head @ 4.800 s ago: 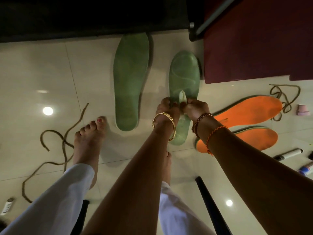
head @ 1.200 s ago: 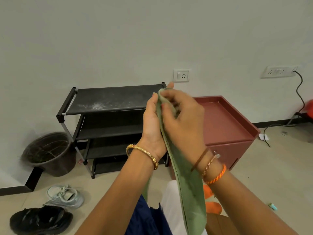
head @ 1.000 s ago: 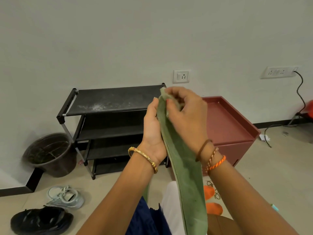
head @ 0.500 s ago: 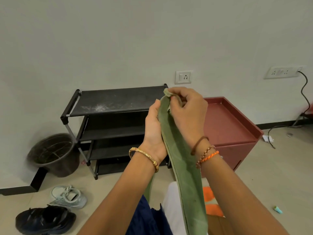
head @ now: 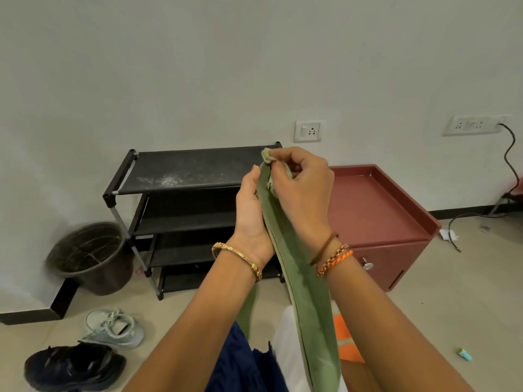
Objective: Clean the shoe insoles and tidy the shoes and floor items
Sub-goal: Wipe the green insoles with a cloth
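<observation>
Hands up at chest height, a change from 4.8 s ago, when both worked low over the insoles on the floor tiles. Green insole [head: 300, 267] now lifted, held edge-on in front of the black shoe rack [head: 181, 176] and red cabinet [head: 376, 210]. Left hand [head: 249, 213] cups its back near the top, fingers curled round it. Right hand [head: 302, 190] pinches a small wadded bit at the upper tip [head: 267, 155], possibly a cloth or a peeled layer; too small to tell. Over the last second the right hand shifts slightly along the tip, so rubbing of this insole looks under way, not finished.

Hidden: lower end of the insole cut off by frame bottom. A second green strip [head: 247, 309] shows under the left forearm. Orange insoles [head: 343, 340] mostly covered by the right arm. Shoes [head: 93, 349] lie on the floor, untidied.
</observation>
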